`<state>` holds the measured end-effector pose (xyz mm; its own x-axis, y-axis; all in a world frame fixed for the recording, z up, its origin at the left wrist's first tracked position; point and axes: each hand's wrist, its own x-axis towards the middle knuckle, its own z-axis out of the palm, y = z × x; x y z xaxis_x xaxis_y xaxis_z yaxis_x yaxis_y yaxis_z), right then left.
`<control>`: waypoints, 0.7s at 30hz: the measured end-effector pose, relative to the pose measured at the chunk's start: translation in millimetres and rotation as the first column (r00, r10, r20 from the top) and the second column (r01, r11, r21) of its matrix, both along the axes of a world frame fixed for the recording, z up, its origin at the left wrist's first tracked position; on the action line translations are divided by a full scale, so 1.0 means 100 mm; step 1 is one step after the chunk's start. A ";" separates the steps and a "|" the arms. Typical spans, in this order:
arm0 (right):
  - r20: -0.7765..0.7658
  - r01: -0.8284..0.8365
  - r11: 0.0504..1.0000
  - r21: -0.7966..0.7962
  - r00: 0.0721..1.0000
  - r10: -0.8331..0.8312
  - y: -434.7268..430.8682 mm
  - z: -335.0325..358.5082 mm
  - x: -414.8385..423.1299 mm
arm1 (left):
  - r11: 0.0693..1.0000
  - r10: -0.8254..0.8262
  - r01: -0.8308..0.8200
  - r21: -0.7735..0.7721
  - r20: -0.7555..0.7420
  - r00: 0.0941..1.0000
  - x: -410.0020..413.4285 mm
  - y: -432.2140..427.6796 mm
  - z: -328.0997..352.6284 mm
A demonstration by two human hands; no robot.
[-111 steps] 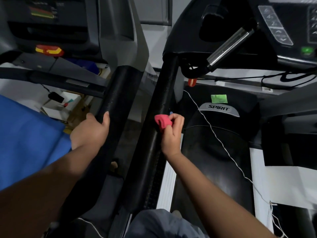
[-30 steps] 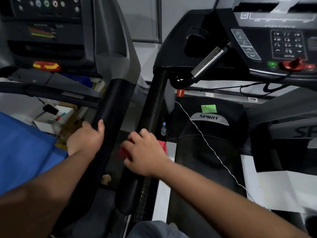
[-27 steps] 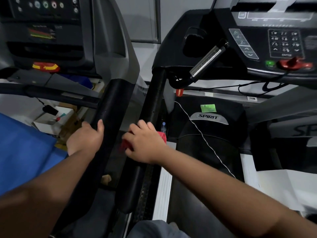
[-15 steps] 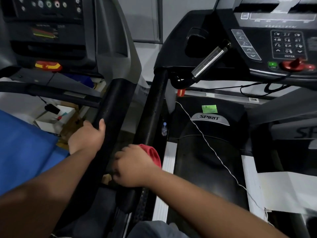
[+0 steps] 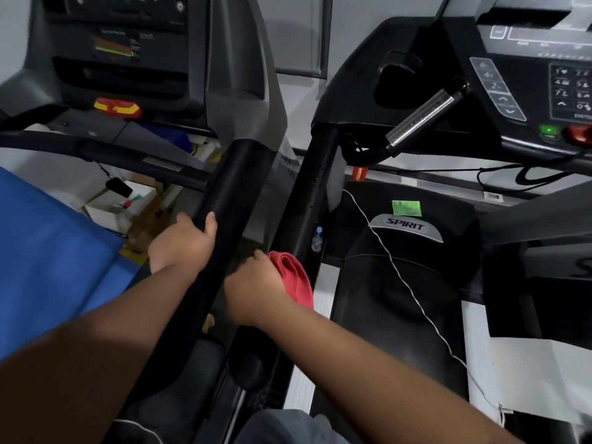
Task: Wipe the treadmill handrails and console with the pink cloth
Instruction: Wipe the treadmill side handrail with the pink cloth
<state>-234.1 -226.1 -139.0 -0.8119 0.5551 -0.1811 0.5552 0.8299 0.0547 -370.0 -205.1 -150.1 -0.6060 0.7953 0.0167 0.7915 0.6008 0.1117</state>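
Note:
My right hand wraps round the black left handrail of the right treadmill near its lower end, holding the pink cloth against the rail. The cloth bulges out on the hand's right side. My left hand grips the thicker black handrail of the neighbouring treadmill on the left. The right treadmill's console, with keypad and green button, sits at the upper right. A silver pulse grip slants below it.
The treadmill belt and SPIRIT motor cover lie at centre right, crossed by a thin white cord. A second console stands upper left. A blue sheet covers the left. A small bottle sits beside the rail.
My right hand has slid down the handrail toward me with the cloth, from mid-rail to near its lower end. My left hand has kept its grip on the other rail.

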 end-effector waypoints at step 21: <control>0.314 0.282 0.959 0.006 0.910 -0.270 0.62 -0.02 -0.32 | 1.000 -0.011 0.011 0.005 0.041 0.999 0.00 0.00 0.03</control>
<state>-266.6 -164.4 -140.5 -0.5276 0.7364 -0.4236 0.7230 0.6510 0.2313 -369.7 -205.1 -146.7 -0.5972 0.8021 -0.0040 0.7929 0.5912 0.1476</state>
